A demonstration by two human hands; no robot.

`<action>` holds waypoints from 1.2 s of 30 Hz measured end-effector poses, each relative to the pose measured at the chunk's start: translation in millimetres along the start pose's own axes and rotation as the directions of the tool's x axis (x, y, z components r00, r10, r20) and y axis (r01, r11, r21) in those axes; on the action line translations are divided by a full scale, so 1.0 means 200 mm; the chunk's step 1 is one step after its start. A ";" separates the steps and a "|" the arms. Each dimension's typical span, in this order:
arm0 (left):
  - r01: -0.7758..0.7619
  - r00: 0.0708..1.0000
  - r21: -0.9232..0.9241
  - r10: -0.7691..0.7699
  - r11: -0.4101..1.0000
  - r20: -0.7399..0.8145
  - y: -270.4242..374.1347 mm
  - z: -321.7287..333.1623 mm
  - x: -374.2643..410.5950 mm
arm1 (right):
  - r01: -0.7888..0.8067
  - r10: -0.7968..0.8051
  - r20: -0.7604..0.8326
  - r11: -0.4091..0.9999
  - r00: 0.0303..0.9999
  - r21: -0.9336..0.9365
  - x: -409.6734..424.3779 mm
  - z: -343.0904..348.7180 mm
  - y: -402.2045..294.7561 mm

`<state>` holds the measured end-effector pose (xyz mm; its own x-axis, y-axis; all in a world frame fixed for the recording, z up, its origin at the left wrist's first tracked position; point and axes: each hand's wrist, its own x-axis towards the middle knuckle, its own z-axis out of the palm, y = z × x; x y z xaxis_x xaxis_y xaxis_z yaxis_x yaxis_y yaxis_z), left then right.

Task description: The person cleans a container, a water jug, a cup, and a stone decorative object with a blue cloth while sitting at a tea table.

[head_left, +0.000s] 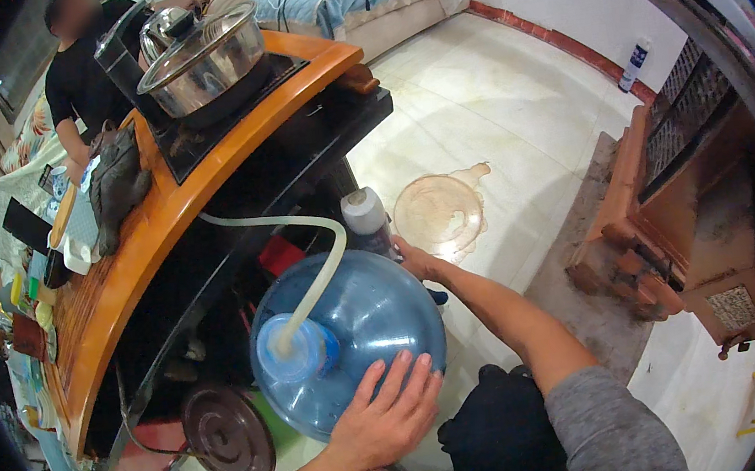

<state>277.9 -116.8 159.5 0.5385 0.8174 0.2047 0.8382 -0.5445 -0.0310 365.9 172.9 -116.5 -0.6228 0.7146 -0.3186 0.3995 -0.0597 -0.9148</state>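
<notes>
A large blue plastic water jug point(385, 310) stands in front of me, beside the wooden tea table. From its blue cap point(289, 348) a pale flexible hose point(326, 268) curves up to the underside of the table. Spread over the jug's near shoulder lies my left hand point(396, 413), palm down with fingers slightly apart. My right hand point(414, 259) reaches to the jug's far right side, close to a bottle with a white cap point(362, 211). Its fingers are partly hidden, so whether they grip the jug or the bottle is unclear.
The tea table point(161, 213) carries a glass-lidded steel pot point(215, 66) and a dark figurine point(120, 186). A person point(90, 65) sits behind it. A round wet patch point(441, 215) marks the floor. A brown lidded bin point(226, 437) is at left, a brown metal stove point(711, 255) at right.
</notes>
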 end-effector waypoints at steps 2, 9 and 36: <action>-0.001 1.000 -0.008 0.001 1.000 0.017 0.00 -0.01 0.01 | -0.011 0.008 0.057 0.998 0.998 0.060 0.02 0.03 0.01; -0.006 1.000 0.023 0.005 1.000 0.012 -0.01 0.00 0.00 | -0.017 0.010 0.122 0.998 0.992 0.059 -0.01 0.06 -0.02; -0.061 0.998 0.054 0.060 0.997 0.030 -0.03 -0.04 0.02 | 0.427 -0.362 0.273 0.468 0.891 -0.774 0.09 -0.44 -0.28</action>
<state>273.8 -112.1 168.8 0.5900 0.7886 0.1733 0.8070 -0.5826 -0.0961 390.9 250.4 -49.1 -0.8833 0.4684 -0.0209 0.4416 0.8163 -0.3724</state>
